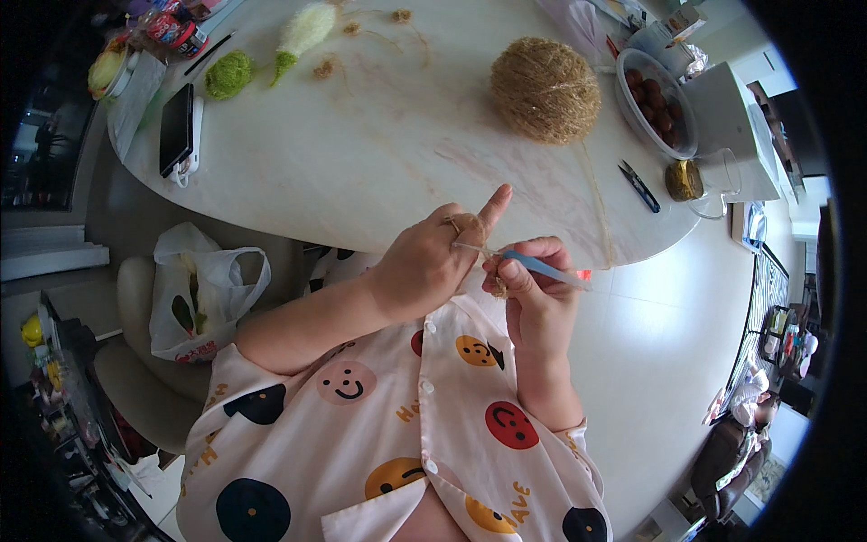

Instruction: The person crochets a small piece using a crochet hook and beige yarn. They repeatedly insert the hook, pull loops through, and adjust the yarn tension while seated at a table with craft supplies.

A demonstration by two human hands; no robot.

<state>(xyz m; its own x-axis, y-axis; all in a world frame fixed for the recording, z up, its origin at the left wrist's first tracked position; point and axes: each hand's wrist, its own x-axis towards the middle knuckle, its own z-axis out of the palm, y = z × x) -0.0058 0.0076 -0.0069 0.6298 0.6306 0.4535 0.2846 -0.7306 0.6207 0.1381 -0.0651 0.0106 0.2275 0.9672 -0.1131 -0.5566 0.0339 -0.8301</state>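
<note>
My right hand (538, 284) grips a crochet hook (542, 266) with a blue handle, its thin shaft pointing left. A small tan piece of yarn work (500, 288) is pinched at the same fingers. My left hand (433, 261) has its index finger raised, with tan yarn around a finger; whether its other fingers grip the work is hidden. A large ball of fuzzy tan yarn (546, 90) rests on the marble-look table (379, 156), its strand running down over the near edge. Small tan yarn pieces (325, 68) lie at the back, beside a white and green fuzzy yarn piece (305, 34).
Thread snips (639, 186), a glass cup (718, 179) and a bowl of dark red fruit (653, 108) stand right. At left are a green yarn ball (229, 74), a phone (177, 129) and a pen (210, 53). A plastic bag (203, 291) rests on a chair.
</note>
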